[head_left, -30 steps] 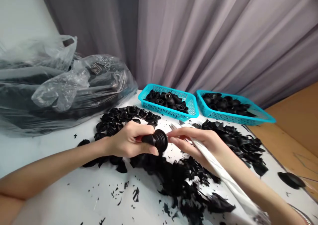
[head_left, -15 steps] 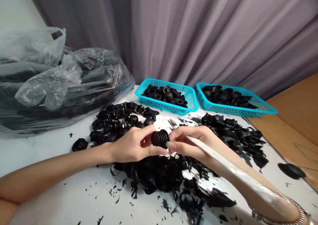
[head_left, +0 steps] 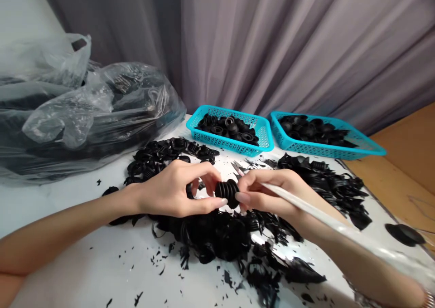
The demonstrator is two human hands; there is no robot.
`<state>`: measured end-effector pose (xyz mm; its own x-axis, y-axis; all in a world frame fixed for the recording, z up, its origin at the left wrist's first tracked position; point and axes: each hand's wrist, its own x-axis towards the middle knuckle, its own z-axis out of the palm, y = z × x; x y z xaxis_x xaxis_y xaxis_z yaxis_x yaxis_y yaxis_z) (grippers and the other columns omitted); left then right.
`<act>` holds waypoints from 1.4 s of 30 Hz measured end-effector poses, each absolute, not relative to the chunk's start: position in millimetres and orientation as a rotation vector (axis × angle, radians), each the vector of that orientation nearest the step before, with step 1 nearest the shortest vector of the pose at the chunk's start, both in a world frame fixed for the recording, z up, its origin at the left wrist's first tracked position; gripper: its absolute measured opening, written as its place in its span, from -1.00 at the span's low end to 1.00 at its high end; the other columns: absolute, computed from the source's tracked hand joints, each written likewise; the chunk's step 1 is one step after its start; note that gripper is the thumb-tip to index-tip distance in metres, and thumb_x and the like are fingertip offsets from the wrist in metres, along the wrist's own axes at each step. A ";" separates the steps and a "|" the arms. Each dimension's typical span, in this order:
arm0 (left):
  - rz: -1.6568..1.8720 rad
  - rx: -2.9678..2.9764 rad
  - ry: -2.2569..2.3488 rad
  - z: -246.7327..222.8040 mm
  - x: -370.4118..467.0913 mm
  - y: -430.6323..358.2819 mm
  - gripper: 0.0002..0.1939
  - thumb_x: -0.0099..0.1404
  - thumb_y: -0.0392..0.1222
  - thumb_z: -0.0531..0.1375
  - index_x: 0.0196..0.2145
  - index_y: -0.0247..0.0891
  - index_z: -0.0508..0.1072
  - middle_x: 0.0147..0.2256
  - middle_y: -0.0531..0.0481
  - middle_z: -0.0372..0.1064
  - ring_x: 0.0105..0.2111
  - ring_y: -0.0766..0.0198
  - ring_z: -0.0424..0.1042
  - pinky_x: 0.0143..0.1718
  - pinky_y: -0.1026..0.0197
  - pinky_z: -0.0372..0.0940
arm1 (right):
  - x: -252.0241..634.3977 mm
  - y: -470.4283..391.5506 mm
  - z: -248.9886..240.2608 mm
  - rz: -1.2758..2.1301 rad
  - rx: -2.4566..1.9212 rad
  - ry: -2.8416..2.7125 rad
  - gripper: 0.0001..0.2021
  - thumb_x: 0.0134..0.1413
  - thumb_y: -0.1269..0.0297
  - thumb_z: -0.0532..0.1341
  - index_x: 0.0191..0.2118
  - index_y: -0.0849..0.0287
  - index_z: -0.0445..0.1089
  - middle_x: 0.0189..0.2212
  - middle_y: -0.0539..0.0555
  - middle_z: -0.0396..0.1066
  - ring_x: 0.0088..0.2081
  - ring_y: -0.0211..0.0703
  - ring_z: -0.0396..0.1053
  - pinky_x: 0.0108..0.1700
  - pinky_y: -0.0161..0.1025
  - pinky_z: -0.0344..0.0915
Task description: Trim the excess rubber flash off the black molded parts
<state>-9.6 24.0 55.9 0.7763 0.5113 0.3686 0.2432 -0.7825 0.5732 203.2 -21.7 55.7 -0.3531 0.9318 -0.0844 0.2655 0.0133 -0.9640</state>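
Note:
A black ribbed rubber part [head_left: 227, 192] is held between my two hands above the white table [head_left: 112, 262]. My left hand [head_left: 180, 188] has its thumb and forefinger curved around the part's left side. My right hand [head_left: 272, 192] pinches the part's right end. A white-handled tool [head_left: 306, 210] lies across my right palm and forearm, its metal tips [head_left: 239, 168] pointing beyond the fingers. Below both hands spreads a dark heap [head_left: 214, 235] of black rubber pieces and scraps.
Two blue baskets [head_left: 220, 141] [head_left: 326, 151] of black parts stand at the back. A clear plastic bag [head_left: 84, 117] full of black material fills the left. More black pieces [head_left: 326, 185] lie at right; a black disc [head_left: 404, 234] sits near the right edge.
The black part has turned, so its ribs show more and its flat end less. Both hands have shifted slightly right in view, and my left fingers have loosened around the part.

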 end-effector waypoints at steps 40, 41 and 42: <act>1.020 2.316 0.603 52.1 -2.4 9.5 -0.91 0.13 -0.31 0.21 -0.35 -0.30 0.38 -0.57 0.12 0.37 -0.61 0.45 0.33 -0.57 0.44 0.31 | 204.1 -24.9 59.3 0.913 -1.047 -2.055 -0.89 -0.02 0.30 0.30 -0.44 0.12 0.35 -0.52 -0.04 0.38 -0.47 -0.25 0.32 -0.40 -0.30 0.25; 1.007 2.278 0.612 52.3 -2.1 9.6 -0.91 0.13 -0.31 0.21 -0.35 -0.31 0.38 -0.57 0.13 0.38 -0.61 0.46 0.33 -0.57 0.44 0.32 | 204.4 -25.4 58.4 0.842 -1.023 -2.085 -0.89 -0.01 0.31 0.30 -0.43 0.12 0.34 -0.51 -0.04 0.38 -0.47 -0.25 0.33 -0.39 -0.29 0.26; 0.994 2.246 0.620 52.4 -1.9 9.6 -0.91 0.13 -0.32 0.21 -0.35 -0.31 0.38 -0.57 0.12 0.39 -0.61 0.46 0.34 -0.57 0.44 0.32 | 204.7 -25.8 57.4 0.793 -1.001 -2.103 -0.90 0.01 0.32 0.29 -0.42 0.12 0.33 -0.51 -0.04 0.38 -0.47 -0.25 0.33 -0.38 -0.29 0.27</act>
<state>-1.9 9.6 52.4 0.6105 0.6197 0.4932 0.1709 -0.7111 0.6820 204.7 -25.8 57.4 -0.4828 0.8210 0.3048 0.4151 0.5210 -0.7458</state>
